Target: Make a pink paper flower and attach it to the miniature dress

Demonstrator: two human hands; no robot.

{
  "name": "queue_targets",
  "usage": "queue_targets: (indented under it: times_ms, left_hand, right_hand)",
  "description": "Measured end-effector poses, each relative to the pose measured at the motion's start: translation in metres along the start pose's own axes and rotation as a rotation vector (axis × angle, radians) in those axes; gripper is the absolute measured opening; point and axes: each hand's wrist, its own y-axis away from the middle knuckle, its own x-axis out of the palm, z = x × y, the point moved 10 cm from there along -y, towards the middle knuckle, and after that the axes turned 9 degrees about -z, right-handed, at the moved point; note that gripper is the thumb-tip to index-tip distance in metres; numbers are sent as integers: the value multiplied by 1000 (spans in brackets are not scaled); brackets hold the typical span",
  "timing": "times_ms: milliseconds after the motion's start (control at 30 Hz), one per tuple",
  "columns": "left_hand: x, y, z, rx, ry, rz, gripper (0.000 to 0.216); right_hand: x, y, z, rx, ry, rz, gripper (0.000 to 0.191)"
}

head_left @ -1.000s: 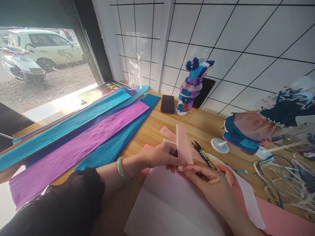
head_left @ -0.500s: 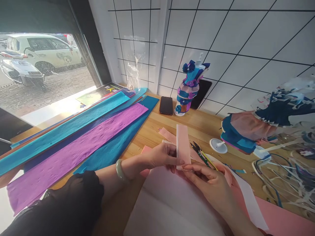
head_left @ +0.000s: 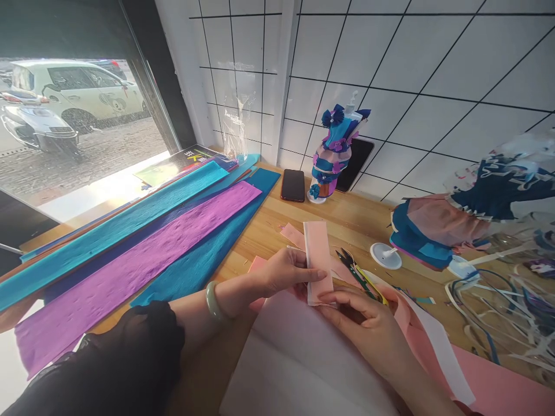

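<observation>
Pink crepe-paper strip (head_left: 318, 254) stands nearly upright over the wooden table (head_left: 347, 216), just below the middle of the view, pinched from both sides. The left hand (head_left: 281, 271), with a pale green bangle (head_left: 211, 299) at its wrist, closes thumb and fingers on the strip's edge from 9 o'clock. The right hand (head_left: 368, 326) grips the strip's lower end from 5 o'clock, fingers curled in. Under both hands lies a pale pink sheet (head_left: 295, 358). Small snips (head_left: 356, 274) lie just beside the right hand at its 12 o'clock; whether they touch it I cannot tell. At 10 o'clock of the strip, a purple crepe sheet (head_left: 143, 254) lies between teal crepe sheets (head_left: 108, 234). At 12 o'clock a dark phone (head_left: 293, 185) lies flat beside a paper-dressed figurine (head_left: 333, 153). A white round stand (head_left: 385, 256) sits at 3 o'clock.
</observation>
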Motion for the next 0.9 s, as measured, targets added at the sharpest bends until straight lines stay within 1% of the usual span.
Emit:
queue_targets:
  times_ms: [200, 400, 633, 900]
  left_hand:
    - [-2, 0, 0, -3, -19, -18, 44]
    - [-1, -1, 1, -13, -10, -4, 41]
    - [-2, -2, 3, -19, 13, -3, 43]
    - [1, -1, 1, -1, 65, -2, 41]
  right_hand:
    - [-1, 1, 2, -6, 8, -9, 10]
    - [0, 1, 0, -8, 11, -11, 14]
    - [2, 3, 2, -31, 17, 40, 11]
    - [0, 1, -2, 3, 38, 19, 11]
